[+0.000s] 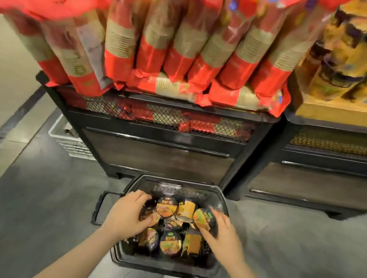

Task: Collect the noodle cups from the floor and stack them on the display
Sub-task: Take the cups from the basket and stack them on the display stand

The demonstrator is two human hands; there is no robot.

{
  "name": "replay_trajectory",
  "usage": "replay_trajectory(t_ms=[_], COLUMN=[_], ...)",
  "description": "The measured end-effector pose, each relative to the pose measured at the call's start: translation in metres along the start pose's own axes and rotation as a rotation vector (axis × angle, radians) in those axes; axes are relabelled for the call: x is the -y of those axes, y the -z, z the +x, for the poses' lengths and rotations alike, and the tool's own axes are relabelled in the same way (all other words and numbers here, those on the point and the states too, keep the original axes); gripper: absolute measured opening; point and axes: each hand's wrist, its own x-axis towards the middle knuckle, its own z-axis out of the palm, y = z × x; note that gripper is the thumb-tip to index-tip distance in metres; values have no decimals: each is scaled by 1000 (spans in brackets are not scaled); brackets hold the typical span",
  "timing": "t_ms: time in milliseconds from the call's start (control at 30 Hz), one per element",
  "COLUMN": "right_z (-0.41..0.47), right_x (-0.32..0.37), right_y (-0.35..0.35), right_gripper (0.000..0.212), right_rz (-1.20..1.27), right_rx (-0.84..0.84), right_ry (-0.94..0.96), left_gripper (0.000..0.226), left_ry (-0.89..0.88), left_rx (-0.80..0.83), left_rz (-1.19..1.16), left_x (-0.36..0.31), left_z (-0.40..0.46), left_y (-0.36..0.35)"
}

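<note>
One head-worn wide-angle view, looking forward and steeply down: the basket [162, 265] on the floor [28, 211] sits close below, the display stand [157, 156] rises just ahead, edges curving.
</note>
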Motion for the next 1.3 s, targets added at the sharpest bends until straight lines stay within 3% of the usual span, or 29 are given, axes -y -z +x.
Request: replay_trajectory(t_ms=[167,333,533,667,767,1000,1300], right_z=[64,130,220,271,297,313,277], right_x=[-33,-82,-130,-149,-153,-150,-148], right_y=[-44,-113,-217,-270,-300,-340,-340], right_gripper=[82,81,94,91,100,101,108], right_rz=[-10,-64,19,-119,-328,-543,-380], right_rx=[88,204,238,208,188,113,-23], right_ry=[-133,-169,-260,-275,-345,-448,-391], left_gripper=[68,70,88,102,110,115,114], left_ry=[68,88,156,222,252,219,181], left_rx=[82,180,214,231,258,191,162], left_rz=[-65,-119,-223,-172,-175,-259,-333], left_x=[31,65,109,133,142,158,168], left_z=[59,101,162,198,214,219,192], left_y=[-77,-182,-302,-368,-405,-428,-399])
